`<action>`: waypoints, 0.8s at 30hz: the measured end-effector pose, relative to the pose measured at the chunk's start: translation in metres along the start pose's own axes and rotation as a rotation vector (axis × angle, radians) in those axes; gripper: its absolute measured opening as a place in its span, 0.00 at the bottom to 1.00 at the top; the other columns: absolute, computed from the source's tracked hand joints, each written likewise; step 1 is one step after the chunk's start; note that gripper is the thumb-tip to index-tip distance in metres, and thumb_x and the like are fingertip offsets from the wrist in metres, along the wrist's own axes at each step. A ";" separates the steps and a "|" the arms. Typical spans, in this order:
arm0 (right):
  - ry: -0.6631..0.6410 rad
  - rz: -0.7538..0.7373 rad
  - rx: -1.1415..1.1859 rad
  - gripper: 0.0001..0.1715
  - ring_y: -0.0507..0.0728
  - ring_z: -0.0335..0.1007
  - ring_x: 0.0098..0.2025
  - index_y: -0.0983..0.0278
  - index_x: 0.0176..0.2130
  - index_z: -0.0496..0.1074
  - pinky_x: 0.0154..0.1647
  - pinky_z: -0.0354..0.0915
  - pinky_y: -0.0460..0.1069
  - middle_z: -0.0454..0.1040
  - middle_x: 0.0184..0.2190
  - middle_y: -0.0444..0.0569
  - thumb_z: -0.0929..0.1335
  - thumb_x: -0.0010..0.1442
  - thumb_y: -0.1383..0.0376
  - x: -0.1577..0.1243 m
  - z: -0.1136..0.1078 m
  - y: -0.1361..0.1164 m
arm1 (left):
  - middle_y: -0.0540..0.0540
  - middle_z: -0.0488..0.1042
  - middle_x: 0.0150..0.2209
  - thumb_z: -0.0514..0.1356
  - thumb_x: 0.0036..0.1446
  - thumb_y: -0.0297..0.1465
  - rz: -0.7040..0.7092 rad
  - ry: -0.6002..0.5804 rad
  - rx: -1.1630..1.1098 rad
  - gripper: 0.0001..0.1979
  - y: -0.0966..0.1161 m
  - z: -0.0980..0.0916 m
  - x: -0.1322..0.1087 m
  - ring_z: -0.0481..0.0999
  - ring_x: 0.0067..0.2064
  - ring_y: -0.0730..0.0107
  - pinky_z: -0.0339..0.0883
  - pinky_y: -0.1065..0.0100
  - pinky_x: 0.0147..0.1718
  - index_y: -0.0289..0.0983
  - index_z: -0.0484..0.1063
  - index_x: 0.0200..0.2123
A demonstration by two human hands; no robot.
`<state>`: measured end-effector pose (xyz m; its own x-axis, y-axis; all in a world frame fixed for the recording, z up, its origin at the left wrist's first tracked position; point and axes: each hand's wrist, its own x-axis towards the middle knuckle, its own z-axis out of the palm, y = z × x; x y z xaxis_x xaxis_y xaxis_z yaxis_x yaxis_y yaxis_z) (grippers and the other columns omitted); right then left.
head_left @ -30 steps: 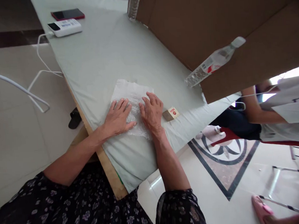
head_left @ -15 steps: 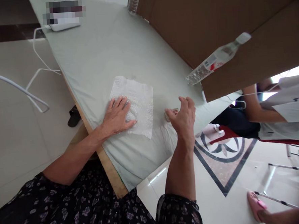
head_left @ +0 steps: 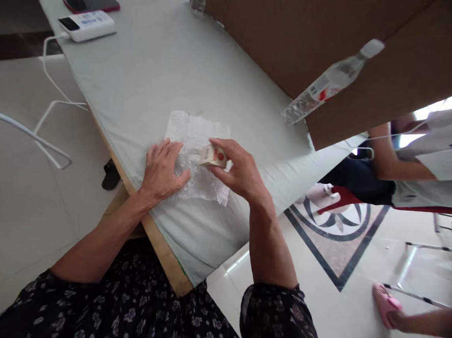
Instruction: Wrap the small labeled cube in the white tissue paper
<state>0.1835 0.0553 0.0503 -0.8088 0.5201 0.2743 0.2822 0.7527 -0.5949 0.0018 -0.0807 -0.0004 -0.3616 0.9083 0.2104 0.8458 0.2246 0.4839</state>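
Observation:
A sheet of bubble wrap (head_left: 196,127) lies flat on the cloth-covered table (head_left: 155,76). Over its left edge rests my left hand (head_left: 163,170), fingers spread, holding nothing. My right hand (head_left: 243,170) grips a small white box (head_left: 213,156) with red print between thumb and fingers. The box is over the middle of the bubble wrap; whether it touches the sheet I cannot tell.
A brown cardboard panel (head_left: 317,25) stands along the table's right side, with a clear plastic bottle (head_left: 326,89) by it. A white device (head_left: 90,27) with a cable and a phone (head_left: 91,3) lie at the far left. Another person's arm (head_left: 386,154) shows at the right.
My right hand has taken hold of the small box and brought it left over the bubble wrap. My left hand has shifted slightly left on the sheet.

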 end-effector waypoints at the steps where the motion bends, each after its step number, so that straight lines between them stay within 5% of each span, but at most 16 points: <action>1: -0.055 -0.033 0.016 0.32 0.62 0.74 0.58 0.55 0.64 0.71 0.61 0.70 0.58 0.76 0.60 0.52 0.70 0.61 0.68 0.007 0.008 -0.002 | 0.34 0.69 0.69 0.59 0.59 0.39 -0.008 -0.018 0.012 0.35 -0.001 0.000 -0.002 0.61 0.74 0.41 0.46 0.40 0.74 0.35 0.64 0.68; 5: -0.221 -0.019 0.100 0.37 0.63 0.73 0.58 0.58 0.66 0.69 0.60 0.71 0.59 0.76 0.59 0.54 0.70 0.59 0.70 0.017 0.031 0.014 | 0.32 0.67 0.70 0.60 0.57 0.38 -0.012 -0.059 0.047 0.37 -0.002 0.003 -0.006 0.60 0.74 0.41 0.45 0.42 0.75 0.33 0.63 0.68; 9: -0.171 0.022 0.262 0.43 0.63 0.72 0.61 0.57 0.68 0.65 0.60 0.72 0.58 0.70 0.67 0.55 0.74 0.56 0.66 0.006 0.032 0.035 | 0.33 0.68 0.70 0.60 0.57 0.37 0.002 -0.031 0.037 0.36 -0.002 0.006 -0.006 0.61 0.74 0.41 0.44 0.41 0.75 0.33 0.63 0.68; 14: -0.110 0.086 0.264 0.31 0.61 0.77 0.56 0.56 0.59 0.74 0.61 0.71 0.58 0.79 0.58 0.51 0.73 0.56 0.66 -0.001 0.031 0.037 | 0.33 0.69 0.69 0.60 0.56 0.37 -0.002 -0.020 0.029 0.37 -0.004 0.006 -0.006 0.62 0.74 0.41 0.45 0.41 0.74 0.34 0.63 0.68; 24: -0.032 0.090 0.272 0.30 0.62 0.77 0.57 0.56 0.58 0.74 0.62 0.72 0.59 0.79 0.58 0.50 0.73 0.56 0.64 -0.001 0.045 0.040 | 0.33 0.68 0.70 0.60 0.56 0.37 -0.008 -0.037 0.035 0.36 -0.005 0.005 -0.005 0.60 0.74 0.41 0.44 0.41 0.75 0.34 0.63 0.68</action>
<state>0.1729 0.0670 -0.0077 -0.8041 0.5635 0.1894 0.2087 0.5659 -0.7977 0.0016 -0.0844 -0.0086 -0.3540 0.9188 0.1747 0.8565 0.2435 0.4551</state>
